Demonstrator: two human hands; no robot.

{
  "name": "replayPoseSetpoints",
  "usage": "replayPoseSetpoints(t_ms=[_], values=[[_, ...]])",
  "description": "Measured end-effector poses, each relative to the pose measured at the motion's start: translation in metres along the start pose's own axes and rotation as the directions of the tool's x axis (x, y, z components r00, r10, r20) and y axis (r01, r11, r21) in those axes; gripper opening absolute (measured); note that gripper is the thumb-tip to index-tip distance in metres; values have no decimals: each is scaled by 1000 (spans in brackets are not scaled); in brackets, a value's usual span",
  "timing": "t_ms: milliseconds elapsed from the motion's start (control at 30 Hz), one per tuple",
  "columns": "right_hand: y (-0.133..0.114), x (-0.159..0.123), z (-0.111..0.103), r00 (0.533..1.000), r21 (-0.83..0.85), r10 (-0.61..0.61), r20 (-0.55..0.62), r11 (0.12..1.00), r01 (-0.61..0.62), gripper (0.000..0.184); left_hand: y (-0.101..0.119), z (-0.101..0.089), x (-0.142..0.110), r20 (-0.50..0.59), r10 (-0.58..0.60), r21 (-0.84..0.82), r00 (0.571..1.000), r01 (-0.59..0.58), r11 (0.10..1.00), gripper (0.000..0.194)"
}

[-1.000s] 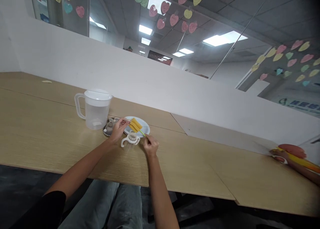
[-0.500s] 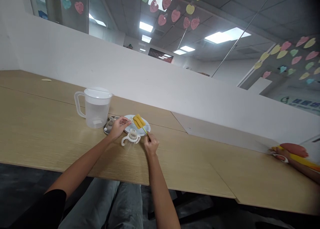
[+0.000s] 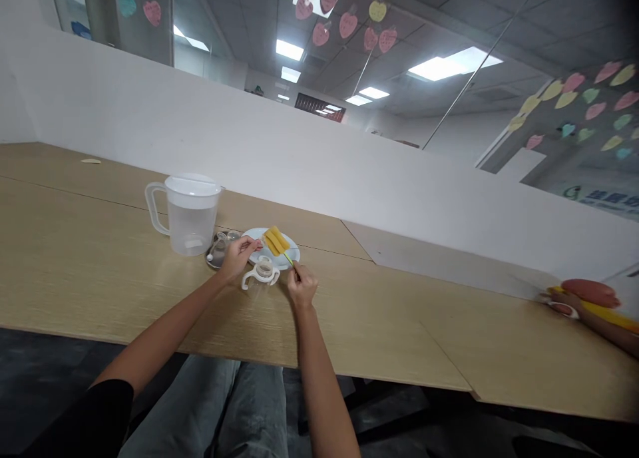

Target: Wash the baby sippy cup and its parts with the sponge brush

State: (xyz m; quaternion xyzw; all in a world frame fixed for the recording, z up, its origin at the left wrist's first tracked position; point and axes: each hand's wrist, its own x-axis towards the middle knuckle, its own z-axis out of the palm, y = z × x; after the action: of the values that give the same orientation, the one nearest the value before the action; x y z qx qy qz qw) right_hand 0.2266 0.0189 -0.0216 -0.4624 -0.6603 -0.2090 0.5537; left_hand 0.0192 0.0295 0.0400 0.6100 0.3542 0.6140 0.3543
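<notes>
My right hand (image 3: pixel 302 287) is wrapped round the thin green handle of a sponge brush (image 3: pixel 276 241), whose yellow sponge head points away from me over a pale plate (image 3: pixel 294 253). My left hand (image 3: pixel 239 257) pinches a small clear piece against the left side of the sponge; its shape is mostly hidden by the fingers. Between my wrists stands a clear baby bottle (image 3: pixel 263 270) with a white two-handled collar and an open top. Just left of my left hand, a dark metal tray (image 3: pixel 214 263) bears several small clear parts.
A translucent lidded pitcher (image 3: pixel 192 222) with liquid in it stands left of the tray. A white wall (image 3: pixel 279 152) rises behind the table. At the far right another person's hand (image 3: pixel 569 305) is by a reddish object (image 3: pixel 592 291) and something yellow.
My hands, the brush and the small clear piece keep nearly the same places, with only a slight shift of the sponge head to the left. The view has tilted a little.
</notes>
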Motion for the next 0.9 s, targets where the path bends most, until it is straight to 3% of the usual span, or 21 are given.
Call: replayPoseSetpoints(t_ms=[300,667,800,900], values=[[2,-2,0,1000,48,4,-30,999,-2,29,-10,-2,4,-85,-9,41,996,12,999,41],[0,-1,5,997,41,74,-33,996,-73,32,-13,-3,3,-139,138,147,981,-118,982,31],[1,-1,6,986,45,162,-42,986,-160,33,-22,-17,12,-308,150,193,939,-93,977,29],[1,0,6,975,68,213,-60,976,-209,33,-28,-33,20,-319,152,389,936,-17,921,25]])
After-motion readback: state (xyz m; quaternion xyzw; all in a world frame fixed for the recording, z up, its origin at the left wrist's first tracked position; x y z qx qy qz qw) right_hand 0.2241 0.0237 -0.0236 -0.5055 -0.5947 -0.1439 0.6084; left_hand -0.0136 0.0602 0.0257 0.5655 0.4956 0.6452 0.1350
